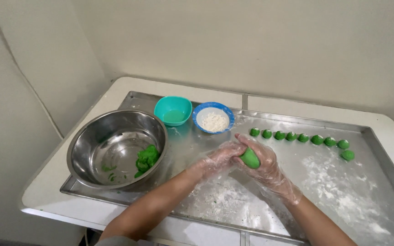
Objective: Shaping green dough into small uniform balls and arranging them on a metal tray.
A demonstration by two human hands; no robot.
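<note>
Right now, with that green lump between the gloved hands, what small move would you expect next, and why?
Probably setting the green dough piece at the near end of the row of green dough balls on the floured metal tray. The left hand and right hand press it between them, and nine shaped balls already lie there.
</note>
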